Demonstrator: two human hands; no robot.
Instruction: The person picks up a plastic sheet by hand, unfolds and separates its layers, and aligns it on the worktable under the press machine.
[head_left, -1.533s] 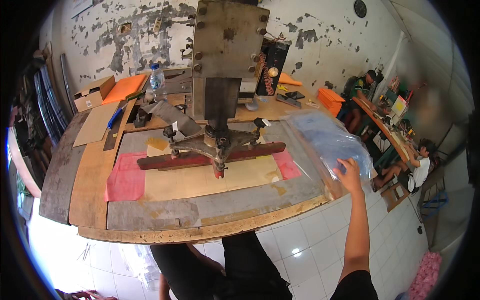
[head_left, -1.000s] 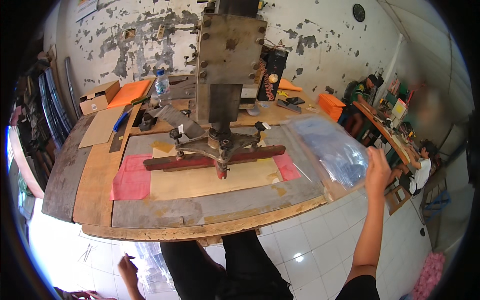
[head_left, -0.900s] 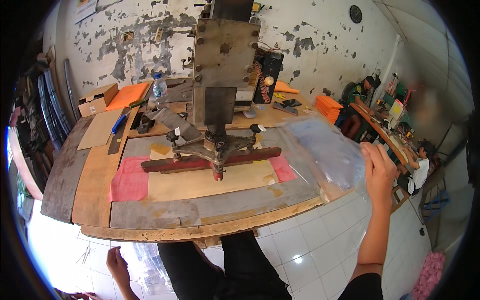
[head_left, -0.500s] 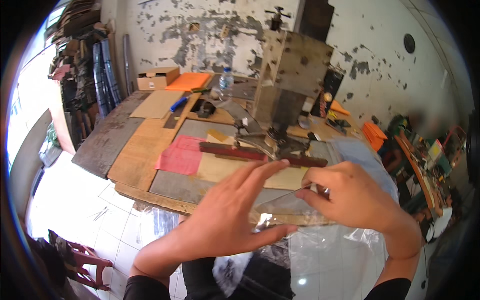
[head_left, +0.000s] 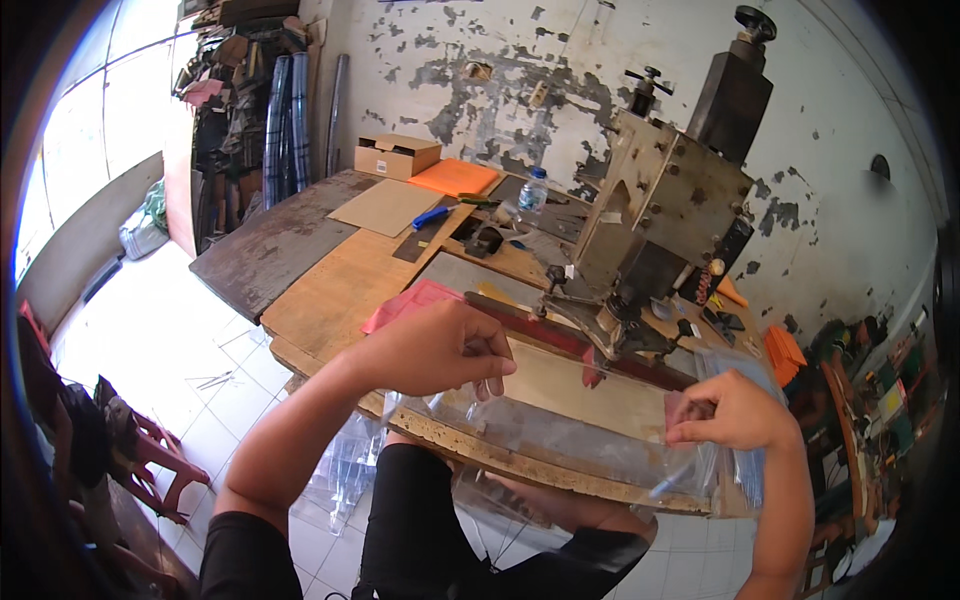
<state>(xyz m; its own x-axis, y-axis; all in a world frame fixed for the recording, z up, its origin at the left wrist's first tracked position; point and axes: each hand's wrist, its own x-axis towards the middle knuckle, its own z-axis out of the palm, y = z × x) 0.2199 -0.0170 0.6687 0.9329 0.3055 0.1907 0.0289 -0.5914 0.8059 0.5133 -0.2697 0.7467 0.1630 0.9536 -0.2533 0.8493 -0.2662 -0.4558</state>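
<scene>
A clear plastic sheet (head_left: 570,425) is stretched between my hands over the near edge of the worktable. My left hand (head_left: 440,348) is closed in a pinch at its left end. At the other end my right hand (head_left: 735,410) grips the sheet between thumb and fingers. Just beyond the sheet stands a metal press (head_left: 660,220) with a long dark red bar (head_left: 530,325) at its base. A cream board (head_left: 560,385) lies under the bar, partly seen through the plastic. Pink cloth-like material (head_left: 410,303) pokes out behind my left hand.
On the table are a cardboard box (head_left: 397,156), an orange sheet (head_left: 453,177), a brown board (head_left: 385,206), a blue cutter (head_left: 431,217) and a water bottle (head_left: 532,192). More clear plastic (head_left: 350,470) hangs below the front edge. A red stool (head_left: 165,465) stands at lower left.
My hands have moved apart, and the plastic is now spread out between them. The left hand, open before, has closed in a pinch. The view has shifted, showing more of the press.
</scene>
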